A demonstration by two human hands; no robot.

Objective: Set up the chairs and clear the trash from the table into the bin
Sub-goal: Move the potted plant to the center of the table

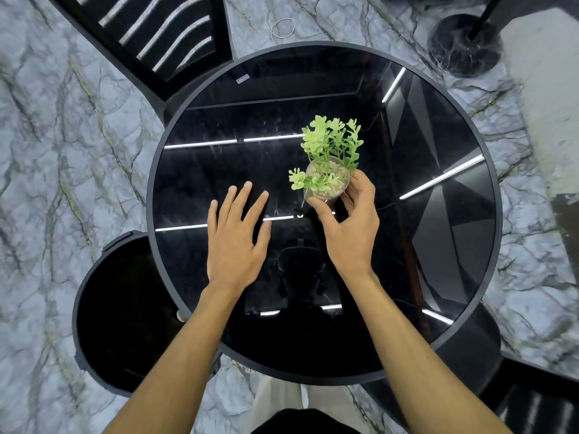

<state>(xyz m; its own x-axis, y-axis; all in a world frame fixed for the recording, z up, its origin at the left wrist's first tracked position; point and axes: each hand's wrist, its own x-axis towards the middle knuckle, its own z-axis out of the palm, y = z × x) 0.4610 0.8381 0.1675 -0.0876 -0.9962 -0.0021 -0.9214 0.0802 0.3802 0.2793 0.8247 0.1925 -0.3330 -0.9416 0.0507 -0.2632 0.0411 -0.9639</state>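
A round black glass table point(313, 98) fills the middle of the view. Near its centre stands a small green plant in a clear pot of pebbles point(327, 170). My right hand point(351, 227) grips the pot, thumb on the near side and fingers on the right side. My left hand point(238, 236) hovers flat over the glass to the left of the pot, fingers spread, holding nothing. A round black bin point(125, 314) stands on the floor at the table's near left edge. A black slatted chair point(150, 36) sits at the far left, another chair point(532, 399) at the near right.
A black round lamp base with a pole point(466, 45) stands on the floor at the far right. A thin white cable point(282, 26) lies coiled on the marble floor behind the table. My legs point(300, 415) are at the table's near edge.
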